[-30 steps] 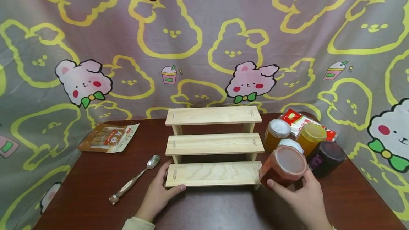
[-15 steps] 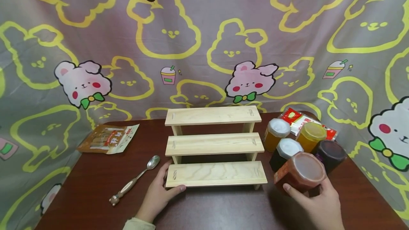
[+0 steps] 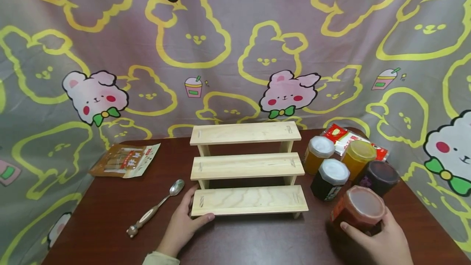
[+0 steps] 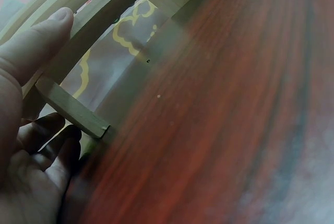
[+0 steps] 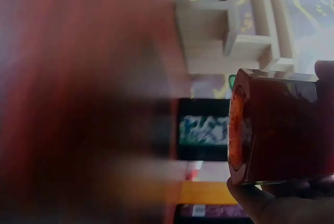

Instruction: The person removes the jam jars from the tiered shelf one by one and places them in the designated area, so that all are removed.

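Note:
A three-step wooden rack (image 3: 250,200) stands mid-table. My left hand (image 3: 182,223) holds the left end of its lowest step, thumb along the front edge and fingers at the side. In the left wrist view the fingers (image 4: 57,151) are near a rack leg (image 4: 73,109). My right hand (image 3: 386,238) grips a many-sided jar of reddish-brown contents (image 3: 362,205), right of the rack. The right wrist view shows this jar (image 5: 284,127) raised off the table, its base visible. Behind it stands a dark jar with a white top (image 3: 331,179).
More jars stand at right: amber with a white top (image 3: 318,154), yellow (image 3: 357,158), dark purple (image 3: 379,177). Behind them lies a red and white packet (image 3: 346,138). At left are a brown packet (image 3: 125,160) and a spoon (image 3: 156,207). A patterned curtain (image 3: 235,44) hangs behind.
My right hand has carried the reddish-brown jar right and toward me, away from the rack's lowest step, uncovering the white-topped dark jar. My left hand has stayed on the rack.

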### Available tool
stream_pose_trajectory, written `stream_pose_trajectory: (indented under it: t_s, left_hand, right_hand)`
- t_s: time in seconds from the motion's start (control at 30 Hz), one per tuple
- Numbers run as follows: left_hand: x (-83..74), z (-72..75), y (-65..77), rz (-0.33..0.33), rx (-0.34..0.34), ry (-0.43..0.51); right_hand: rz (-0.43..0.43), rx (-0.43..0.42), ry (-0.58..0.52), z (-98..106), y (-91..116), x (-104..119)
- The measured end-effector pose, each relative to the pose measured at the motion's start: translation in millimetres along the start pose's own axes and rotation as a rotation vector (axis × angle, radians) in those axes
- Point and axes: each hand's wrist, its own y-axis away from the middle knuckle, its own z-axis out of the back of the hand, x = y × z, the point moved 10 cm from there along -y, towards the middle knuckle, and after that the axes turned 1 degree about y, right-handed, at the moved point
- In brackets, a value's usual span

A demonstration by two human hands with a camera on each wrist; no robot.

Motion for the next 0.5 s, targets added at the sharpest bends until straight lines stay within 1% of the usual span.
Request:
stream_pose_trajectory:
  t_s: [0.07, 0.3, 0.37, 0.5]
  left_hand:
    - [0.2, -0.3, 0.0, 0.001, -0.001, 0.0]
    - [0.6, -1.3, -0.7, 0.012, 0.001, -0.006]
    - [1.4, -1.1, -0.9, 0.02, -0.001, -0.02]
    - [2.3, -1.2, -1.2, 0.024, 0.0, -0.03]
  right_hand:
    - [-0.021, 0.011, 0.016, 0.9, -1.5, -6.2]
    - [-0.026, -0.024, 0.036, 9.3, -8.7, -29.7]
    - [-0.042, -0.013, 0.034, 10.7, -11.7, -35.8]
    - [-0.108, 0.007, 0.043, 14.3, -16.4, -47.1]
